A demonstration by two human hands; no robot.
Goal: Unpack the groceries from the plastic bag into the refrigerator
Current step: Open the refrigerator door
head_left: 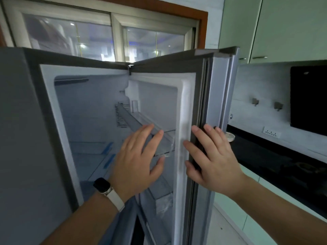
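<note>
Spread hands at the open refrigerator door [219, 96]
Your right hand [212, 156] rests flat on its edge, left hand [136, 161] hovers empty; plastic bag out of view; a swinging door could pinch you

- A window [113, 32] with pale frames sits in a brown wooden surround [203, 23]; its glass is hazy and speckled with small bright lights.
- Right of the window, pale green wall cupboards [292, 27] carry slim metal handles [259, 57].
- Below and to the right of the window, a white wall [247, 82] holds two small hooks [254, 101], a black panel [308, 98] and a white socket strip [271, 133].
- Lower still on that side, a black countertop [283, 156] runs over pale green base cabinets [251, 200], with a light floor [224, 225] beneath.
</note>
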